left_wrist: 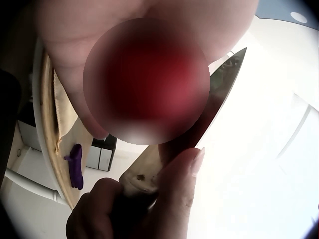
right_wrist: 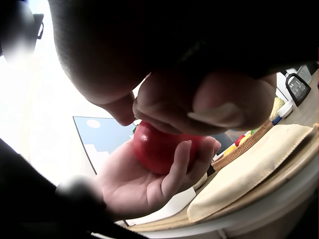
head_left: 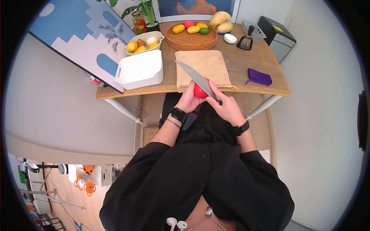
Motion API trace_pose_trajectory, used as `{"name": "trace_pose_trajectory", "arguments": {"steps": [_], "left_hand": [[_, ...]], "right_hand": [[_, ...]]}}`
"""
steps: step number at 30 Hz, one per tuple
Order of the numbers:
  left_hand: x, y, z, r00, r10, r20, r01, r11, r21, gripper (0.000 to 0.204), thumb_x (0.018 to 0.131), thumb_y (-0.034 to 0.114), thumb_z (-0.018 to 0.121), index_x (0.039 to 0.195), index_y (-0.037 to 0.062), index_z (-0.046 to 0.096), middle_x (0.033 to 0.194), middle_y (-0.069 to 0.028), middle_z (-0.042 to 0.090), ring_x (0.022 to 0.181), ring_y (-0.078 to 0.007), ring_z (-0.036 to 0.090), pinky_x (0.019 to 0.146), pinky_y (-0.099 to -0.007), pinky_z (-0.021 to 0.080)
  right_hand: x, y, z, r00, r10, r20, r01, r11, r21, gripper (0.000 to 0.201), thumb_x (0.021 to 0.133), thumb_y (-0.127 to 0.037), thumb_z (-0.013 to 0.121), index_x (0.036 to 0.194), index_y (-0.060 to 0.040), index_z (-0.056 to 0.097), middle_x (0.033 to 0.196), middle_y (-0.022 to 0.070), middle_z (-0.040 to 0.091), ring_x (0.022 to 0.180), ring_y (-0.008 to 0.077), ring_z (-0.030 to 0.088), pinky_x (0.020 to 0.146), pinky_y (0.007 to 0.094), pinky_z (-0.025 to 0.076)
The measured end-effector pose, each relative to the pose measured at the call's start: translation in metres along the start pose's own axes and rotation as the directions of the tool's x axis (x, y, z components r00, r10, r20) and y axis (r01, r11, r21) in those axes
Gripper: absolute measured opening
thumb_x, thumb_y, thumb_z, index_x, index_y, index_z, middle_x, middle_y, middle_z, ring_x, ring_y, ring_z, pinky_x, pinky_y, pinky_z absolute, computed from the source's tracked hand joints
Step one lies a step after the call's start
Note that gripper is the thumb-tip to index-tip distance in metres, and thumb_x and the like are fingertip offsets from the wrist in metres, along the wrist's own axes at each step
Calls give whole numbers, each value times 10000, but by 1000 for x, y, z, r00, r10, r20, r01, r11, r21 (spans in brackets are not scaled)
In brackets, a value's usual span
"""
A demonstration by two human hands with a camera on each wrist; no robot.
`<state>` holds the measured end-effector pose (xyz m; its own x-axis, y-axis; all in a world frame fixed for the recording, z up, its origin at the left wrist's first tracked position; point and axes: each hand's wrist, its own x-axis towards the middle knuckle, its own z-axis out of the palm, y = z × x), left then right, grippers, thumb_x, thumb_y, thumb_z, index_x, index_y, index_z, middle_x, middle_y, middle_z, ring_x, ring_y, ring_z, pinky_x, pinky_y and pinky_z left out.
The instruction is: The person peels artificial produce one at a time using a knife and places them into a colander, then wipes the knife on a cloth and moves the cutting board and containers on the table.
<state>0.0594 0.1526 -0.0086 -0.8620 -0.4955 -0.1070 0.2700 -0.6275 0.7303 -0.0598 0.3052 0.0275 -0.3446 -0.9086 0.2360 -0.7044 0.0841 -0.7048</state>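
Note:
A glossy, round red fruit (head_left: 199, 91) sits in my left hand (head_left: 186, 100), held just off the table's front edge; a bit of green shows at its side in the right wrist view. The fingers of that hand (right_wrist: 134, 184) curl up round it from below. My right hand (head_left: 229, 111) grips a knife by its dark handle, with the thumb near the base of the blade. The long steel blade (head_left: 191, 75) lies across the fruit in the head view, its tip pointing to the back left. In the left wrist view the blade (left_wrist: 225, 84) passes beside the blurred fruit.
A tan cloth (head_left: 204, 63) lies on the wooden table (head_left: 246, 57). Left of it stand a white bin (head_left: 142, 73) and a cream basket (head_left: 133, 49) with fruit. Behind are a round wooden tray (head_left: 191, 45) of fruit and a small white dish (head_left: 230, 38). A purple pouch (head_left: 259, 77) lies right.

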Motion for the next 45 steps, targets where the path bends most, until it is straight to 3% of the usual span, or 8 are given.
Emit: {"name": "trace_pose_trajectory", "arguments": {"steps": [6,8,12,14,17,30,35,45], "left_hand": [[8,-4,-16,999,15,-43,-15,1000,-4,613,1106,556,292,1427,73,490,1342,-129,628,1168,-236,666,912,-379,599],[28,-3,-57,679,-110,726,299,944,-136,597,1098,566,299,1416,101,497,1250,-117,676,1001,-220,720,766,-331,616],[26,-8,-54,716,-68,695,269,945,-184,563,1095,557,298,1399,133,512,1169,-102,707,861,-208,731,660,-293,597],[5,1,-22,984,-92,150,81,994,79,548,1102,540,296,1404,140,517,1240,-110,681,971,-234,719,727,-323,609],[-10,10,13,999,-40,12,40,998,-44,548,1107,523,303,1404,117,520,1316,-116,644,1107,-261,683,806,-375,615],[-5,8,2,996,-64,-62,60,996,-59,663,1072,652,265,1334,121,564,1246,-105,674,1071,-229,682,860,-388,575],[16,8,-49,760,-216,612,291,957,-23,661,1067,665,234,1299,146,573,1058,-45,707,756,-152,658,603,-274,521],[2,-5,-8,997,-10,72,18,993,-120,466,1113,466,338,1370,129,531,1373,-130,602,1268,-313,599,1016,-502,536]], "right_hand": [[-1,-2,0,1000,7,-7,-7,999,35,653,979,-457,661,1575,-350,418,818,264,707,821,457,705,732,452,557],[1,1,0,1000,-6,-24,7,999,34,652,979,-457,662,1574,-348,420,818,263,708,821,455,706,731,450,557],[1,-10,-8,995,94,27,-95,995,41,647,977,-458,665,1570,-345,429,820,266,706,826,455,707,729,450,555],[0,-1,-2,999,42,-7,-41,998,48,650,978,-460,663,1572,-347,424,817,268,705,824,456,706,729,452,556],[1,3,2,1000,-17,-18,18,999,29,657,980,-464,659,1578,-348,413,813,273,702,822,460,703,728,459,558],[-1,-2,5,999,-37,-7,37,999,37,657,987,-450,656,1583,-342,401,831,289,699,839,468,697,737,459,557],[1,-8,-3,999,27,18,-27,999,47,664,981,-447,665,1582,-333,408,836,284,704,835,463,701,733,449,556],[-2,-6,4,997,57,59,-56,998,-17,670,975,-493,651,1582,-364,397,834,261,714,820,461,702,720,460,559]]}}
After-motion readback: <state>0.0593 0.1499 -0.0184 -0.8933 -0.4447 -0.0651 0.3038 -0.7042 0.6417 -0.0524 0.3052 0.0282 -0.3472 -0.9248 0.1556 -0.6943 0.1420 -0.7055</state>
